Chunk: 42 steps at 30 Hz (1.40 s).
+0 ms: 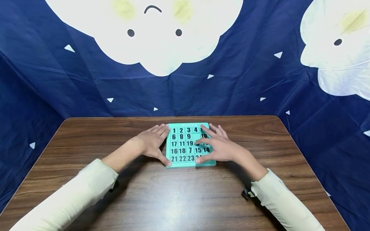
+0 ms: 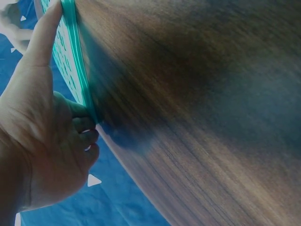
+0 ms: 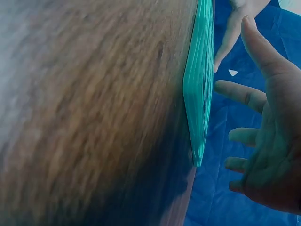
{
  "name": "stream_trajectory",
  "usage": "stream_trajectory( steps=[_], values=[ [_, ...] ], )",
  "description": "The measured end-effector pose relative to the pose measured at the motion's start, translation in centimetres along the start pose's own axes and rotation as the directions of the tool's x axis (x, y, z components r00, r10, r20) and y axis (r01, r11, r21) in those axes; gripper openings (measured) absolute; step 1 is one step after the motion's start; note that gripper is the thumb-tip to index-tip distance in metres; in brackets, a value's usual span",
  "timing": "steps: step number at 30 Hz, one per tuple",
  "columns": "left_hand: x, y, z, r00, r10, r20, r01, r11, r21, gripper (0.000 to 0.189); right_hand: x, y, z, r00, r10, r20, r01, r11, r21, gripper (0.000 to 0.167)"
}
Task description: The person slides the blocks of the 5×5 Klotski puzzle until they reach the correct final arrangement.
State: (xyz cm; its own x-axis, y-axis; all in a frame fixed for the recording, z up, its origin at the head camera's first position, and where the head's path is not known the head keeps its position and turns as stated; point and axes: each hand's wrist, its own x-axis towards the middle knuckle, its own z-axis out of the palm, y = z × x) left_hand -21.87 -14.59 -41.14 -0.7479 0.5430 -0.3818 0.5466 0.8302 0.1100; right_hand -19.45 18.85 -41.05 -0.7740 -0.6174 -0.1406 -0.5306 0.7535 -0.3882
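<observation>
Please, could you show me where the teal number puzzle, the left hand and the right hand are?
Number puzzle [image 1: 189, 143]: head view, on tile 19.
Left hand [image 1: 151, 141]: head view, back of the hand.
Right hand [image 1: 221, 149]: head view, back of the hand.

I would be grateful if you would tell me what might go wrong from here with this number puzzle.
The right hand spreads over the right side of the number puzzle, covering some numbers at least partly, so the wrong tile might get pushed.

The puzzle lies near the far edge of the table; if the left hand at its left side lost its hold, a forward push could slide it toward that edge.
</observation>
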Motion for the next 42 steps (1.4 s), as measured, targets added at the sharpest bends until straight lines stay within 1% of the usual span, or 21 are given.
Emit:
stream_trajectory(
  steps=[2, 4, 6, 9, 10, 12, 15, 17, 19, 22, 24, 25, 27, 29, 30, 32, 35, 36, 38, 41, 42],
  values=[
    [0.0, 0.0, -0.1, 1.0, -0.003, 0.003, 0.003, 1.0, -0.002, 0.158, -0.2, 0.2, -0.1, 1.0, 0.009, -0.002, -0.009, 1.0, -0.016, 0.074],
    [0.0, 0.0, -0.2, 1.0, -0.003, 0.005, 0.003, 1.0, -0.001, 0.158, -0.1, 0.3, -0.2, 1.0, 0.03, -0.007, -0.031, 0.999, -0.042, 0.077],
    [0.0, 0.0, -0.4, 1.0, -0.006, 0.004, 0.006, 1.0, 0.0, 0.158, 0.3, 0.4, -0.2, 0.998, 0.056, -0.018, -0.057, 0.996, -0.065, 0.08],
    [0.0, 0.0, -0.5, 1.0, -0.007, 0.004, 0.007, 1.0, 0.003, 0.158, 1.0, 0.4, -0.3, 0.996, 0.078, -0.048, -0.082, 0.993, -0.086, 0.081],
    [0.0, 0.0, -0.6, 1.0, -0.007, 0.003, 0.007, 1.0, 0.003, 0.157, 1.2, 0.3, -0.2, 0.996, 0.075, -0.056, -0.079, 0.993, -0.086, 0.08],
    [-0.1, 0.0, -0.6, 1.0, -0.008, 0.005, 0.008, 1.0, 0.005, 0.157, 1.5, -0.2, -0.1, 0.998, 0.047, -0.052, -0.05, 0.996, -0.07, 0.076],
    [-0.1, 0.0, -0.5, 1.0, -0.009, 0.009, 0.009, 1.0, 0.003, 0.157, 1.7, -1.0, 0.1, 1.0, -0.007, -0.013, 0.006, 0.999, -0.046, 0.074],
    [-0.1, 0.1, -0.4, 1.0, -0.011, 0.012, 0.011, 1.0, 0.001, 0.157, 1.6, -1.5, 0.1, 1.0, -0.02, 0.014, 0.021, 0.999, -0.04, 0.072],
    [0.0, 0.1, -0.3, 1.0, -0.008, 0.008, 0.008, 1.0, -0.004, 0.157, 1.6, -1.7, 0.0, 1.0, 0.012, 0.019, -0.011, 0.999, -0.05, 0.069],
    [0.1, 0.1, -0.3, 1.0, -0.004, 0.002, 0.004, 1.0, -0.008, 0.158, 1.7, -1.8, -0.6, 0.997, 0.078, -0.018, -0.08, 0.991, -0.107, 0.06],
    [0.1, 0.1, -0.3, 1.0, -0.004, 0.002, 0.004, 1.0, -0.007, 0.158, 2.0, -2.1, -0.8, 0.995, 0.091, -0.045, -0.096, 0.985, -0.141, 0.057],
    [0.1, 0.1, -0.3, 1.0, -0.005, 0.004, 0.005, 1.0, -0.007, 0.158, 2.2, -2.3, -0.8, 0.995, 0.081, -0.051, -0.088, 0.985, -0.151, 0.058],
    [0.1, 0.1, -0.3, 1.0, -0.01, 0.013, 0.01, 1.0, -0.006, 0.158, 2.8, -2.7, -0.5, 0.999, 0.03, -0.041, -0.036, 0.988, -0.148, 0.062],
    [0.1, 0.2, -0.4, 1.0, -0.013, 0.023, 0.013, 1.0, -0.007, 0.157, 3.2, -3.1, -0.1, 1.0, -0.017, -0.004, 0.017, 0.993, -0.12, 0.067],
    [0.1, 0.2, -0.4, 1.0, -0.014, 0.026, 0.015, 1.0, -0.009, 0.157, 3.3, -3.2, 0.1, 0.999, -0.028, 0.016, 0.03, 0.994, -0.106, 0.069],
    [0.3, 0.3, -0.4, 1.0, -0.011, 0.029, 0.012, 1.0, -0.013, 0.157, 3.4, -3.5, 0.3, 0.999, -0.018, 0.03, 0.021, 0.995, -0.1, 0.069],
    [0.6, 0.4, -0.4, 1.0, 0.0, 0.02, 0.001, 1.0, -0.016, 0.158, 3.5, -3.7, 0.2, 0.999, 0.039, -0.018, -0.042, 0.985, -0.17, 0.064],
    [0.6, 0.4, -0.4, 1.0, 0.002, 0.017, -0.002, 1.0, -0.013, 0.158, 3.6, -3.9, 0.1, 0.998, 0.044, -0.033, -0.049, 0.982, -0.18, 0.064],
    [0.7, 0.3, -0.3, 1.0, -0.001, 0.022, 0.001, 1.0, -0.006, 0.158, 4.1, -4.2, 0.1, 0.999, 0.02, -0.032, -0.025, 0.985, -0.172, 0.066],
    [0.7, 0.1, -0.2, 0.999, -0.01, 0.032, 0.01, 1.0, -0.005, 0.157, 4.7, -4.6, 0.7, 0.999, -0.041, 0.033, 0.045, 0.993, -0.112, 0.074],
    [0.7, 0.1, -0.1, 0.999, -0.01, 0.037, 0.01, 1.0, -0.008, 0.157, 4.8, -4.7, 0.8, 0.998, -0.046, 0.051, 0.05, 0.994, -0.095, 0.074]
  ],
)
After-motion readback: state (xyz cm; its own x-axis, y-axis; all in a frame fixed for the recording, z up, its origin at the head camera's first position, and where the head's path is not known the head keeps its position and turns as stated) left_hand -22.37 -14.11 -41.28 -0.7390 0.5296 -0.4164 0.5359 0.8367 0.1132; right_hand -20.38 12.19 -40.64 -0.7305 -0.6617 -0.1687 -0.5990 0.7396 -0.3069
